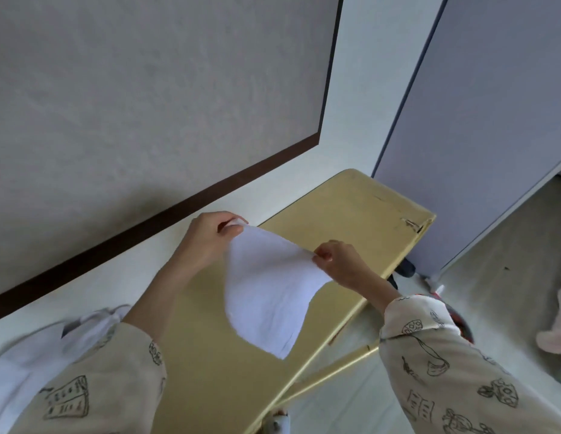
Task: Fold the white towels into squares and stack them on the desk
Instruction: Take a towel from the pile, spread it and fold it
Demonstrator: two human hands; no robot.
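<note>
Head view, one frame, items as I log them. Item one: left hand (210, 234), raised over the far side of the bench (360, 214), thumb and fingers pinching one upper corner of a white towel (269, 292). Item two: right hand (338, 261), lower than the left and nearer the bench's right edge, fingers curled and pinching the opposite corner of the same towel. The two hands are apart, with the towel's top edge stretched between them. Item three: the towel itself, held in the air above the bench, hanging below both hands and tapering to a loose point nearer my body; I cannot tell whether that point touches the bench top. Item four: the bench, yellow, long and narrow, running under both hands, with a chipped far-right corner. Item five: a heap of white cloth (38, 355), blurred, behind and below my left forearm, well apart from the held towel; I cannot tell what it rests on. Item six: patterned cream sleeves (429, 355) on both arms. Item seven: a grey partition (476, 136), standing beyond the right hand.
</note>
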